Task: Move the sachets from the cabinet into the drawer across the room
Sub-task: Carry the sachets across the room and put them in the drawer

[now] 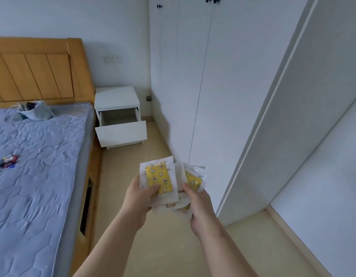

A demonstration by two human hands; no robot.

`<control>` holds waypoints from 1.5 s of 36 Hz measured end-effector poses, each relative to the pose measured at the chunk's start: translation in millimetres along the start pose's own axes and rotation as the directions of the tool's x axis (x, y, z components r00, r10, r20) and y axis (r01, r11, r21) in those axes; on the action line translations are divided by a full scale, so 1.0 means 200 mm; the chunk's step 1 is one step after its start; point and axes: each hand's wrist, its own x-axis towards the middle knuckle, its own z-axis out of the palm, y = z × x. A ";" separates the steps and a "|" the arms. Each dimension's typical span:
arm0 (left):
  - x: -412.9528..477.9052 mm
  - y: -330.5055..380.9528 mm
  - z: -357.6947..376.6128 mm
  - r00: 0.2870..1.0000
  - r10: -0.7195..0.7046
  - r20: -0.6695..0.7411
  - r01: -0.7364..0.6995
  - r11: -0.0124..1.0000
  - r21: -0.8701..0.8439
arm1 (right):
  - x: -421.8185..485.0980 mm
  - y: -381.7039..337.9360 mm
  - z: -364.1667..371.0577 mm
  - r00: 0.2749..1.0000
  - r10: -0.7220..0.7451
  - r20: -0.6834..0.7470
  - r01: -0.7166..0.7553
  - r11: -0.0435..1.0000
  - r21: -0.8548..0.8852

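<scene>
- Both hands hold the sachets point(160, 177); left hand point(140, 194) lays its thumb across the front of a yellow star-printed packet, fingers curled behind; right hand point(196, 200) pinches the other side of the bundle, thumb on top.
- How many packets?
- Several, overlapping in clear wrappers; exact count cannot be told; two yellow faces show, one flat to the camera, one tilted at the right.
- Position of the bundle?
- Held in the air in front of the body, above the beige floor point(163, 246); well apart from the drawer point(121, 120).
- Drawer state?
- Pulled out of a white nightstand point(117, 96); its front panel hides the near part of the inside.
- Surroundings?
- Nightstand stands between a wooden headboard point(33, 72) and a tall white wardrobe point(193, 76); wardrobe doors closed, dark knobs at the top edge of view; blue quilted mattress point(33, 176) carries a grey bag point(36, 113) near the headboard and a small colourful toy point(7, 161) further down, near the left edge.
</scene>
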 end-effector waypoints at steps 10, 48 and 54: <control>0.68 0.13 -0.11 0.965 -0.077 -0.252 0.062 0.996 -0.064 | 0.75 -0.02 0.29 0.977 0.193 0.093 -0.181 0.976 -0.122; 3.85 1.42 -0.50 0.935 -0.244 -0.258 0.228 0.970 -0.088 | 3.86 -0.39 2.19 0.948 0.151 0.281 -0.031 0.920 -0.390; 4.17 1.47 -0.71 0.935 -0.348 -0.068 0.301 0.881 -0.364 | 4.18 -0.29 2.43 0.894 0.327 0.305 -0.140 0.853 -0.503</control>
